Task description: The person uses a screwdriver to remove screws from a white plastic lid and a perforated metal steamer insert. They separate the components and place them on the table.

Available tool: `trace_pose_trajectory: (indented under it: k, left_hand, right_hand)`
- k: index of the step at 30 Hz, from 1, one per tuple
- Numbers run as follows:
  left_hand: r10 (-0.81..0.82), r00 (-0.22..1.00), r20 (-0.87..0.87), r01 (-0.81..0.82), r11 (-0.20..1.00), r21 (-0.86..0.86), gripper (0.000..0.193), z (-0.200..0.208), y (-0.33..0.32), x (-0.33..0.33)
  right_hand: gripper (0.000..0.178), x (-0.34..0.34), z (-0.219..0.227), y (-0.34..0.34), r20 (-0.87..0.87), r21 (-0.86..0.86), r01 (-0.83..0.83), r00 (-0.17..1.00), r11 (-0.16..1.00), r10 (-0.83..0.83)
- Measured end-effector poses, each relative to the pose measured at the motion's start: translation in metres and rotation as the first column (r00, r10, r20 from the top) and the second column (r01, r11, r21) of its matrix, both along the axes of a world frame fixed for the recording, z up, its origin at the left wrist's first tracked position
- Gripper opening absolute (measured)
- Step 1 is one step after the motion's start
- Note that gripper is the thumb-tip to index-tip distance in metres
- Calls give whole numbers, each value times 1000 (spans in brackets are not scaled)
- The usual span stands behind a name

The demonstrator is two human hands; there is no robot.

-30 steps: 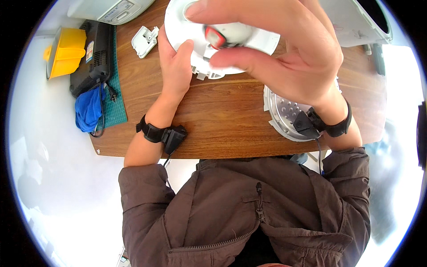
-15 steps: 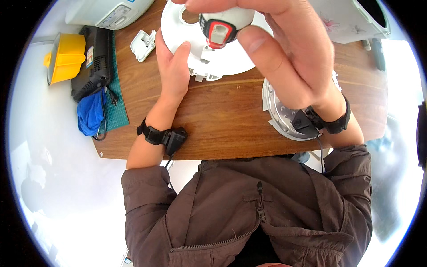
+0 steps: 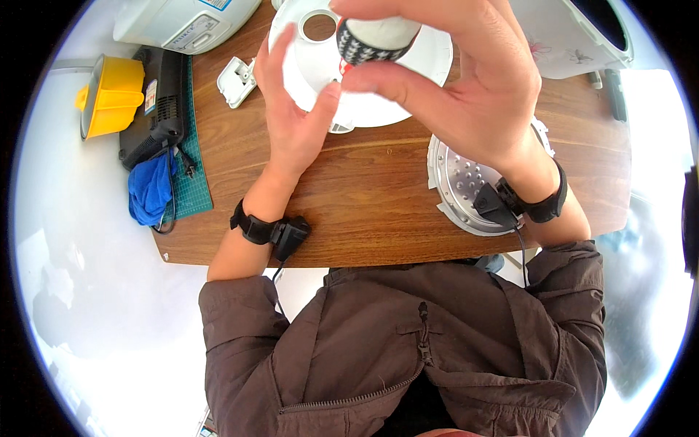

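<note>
My right hand (image 3: 484, 95) is closed round a stubby tool (image 3: 375, 47) with a white end, a black patterned band and some red below. Its fingers hide much of the tool, and I cannot make out the tip. Beneath it lies a large white round plastic part (image 3: 386, 113) with a round hole near its far edge. My left hand (image 3: 295, 127) is at the left side of this part, thumb and fingers apart, the thumb close under the tool. Whether the left hand touches the part I cannot tell.
A round metal plate (image 3: 462, 182) lies partly under my right forearm. A small white plastic piece (image 3: 237, 81) sits at the left. Farther left are a green mat (image 3: 195, 193), a black case (image 3: 156, 116), a yellow container (image 3: 115, 98) and a blue cloth (image 3: 149, 191). White housings (image 3: 178, 25) stand behind.
My right hand has tilted the tool, so its patterned band now shows instead of the red-framed side. My left hand has shifted right, its thumb coming near the tool.
</note>
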State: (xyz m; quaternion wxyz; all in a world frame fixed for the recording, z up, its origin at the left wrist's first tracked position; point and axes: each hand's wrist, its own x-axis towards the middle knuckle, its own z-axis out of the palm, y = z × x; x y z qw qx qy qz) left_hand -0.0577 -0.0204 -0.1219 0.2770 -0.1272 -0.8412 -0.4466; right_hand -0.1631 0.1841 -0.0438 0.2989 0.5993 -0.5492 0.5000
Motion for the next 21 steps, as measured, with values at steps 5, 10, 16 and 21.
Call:
trace_pose_trajectory:
  k: [5, 10, 16, 21]
  left_hand:
    - [63, 998, 29, -61, 996, -69, 50, 1, 1, 2]
    - [122, 985, 122, -103, 983, -153, 28, 4, 2, 2]
    - [94, 992, 90, -76, 980, -184, 21, -4, -2, 0]
    - [97, 991, 98, -90, 994, -67, 16, -10, -3, -3]
  right_hand:
    - [52, 4, 5, -15, 130, -186, -97, 984, 978, 122]
    - [54, 10, 40, 9, 23, 265, -40, 999, 963, 35]
    - [53, 5, 6, -24, -93, -216, -146, 987, 965, 128]
    - [53, 13, 23, 6, 162, 25, -192, 969, 981, 186]
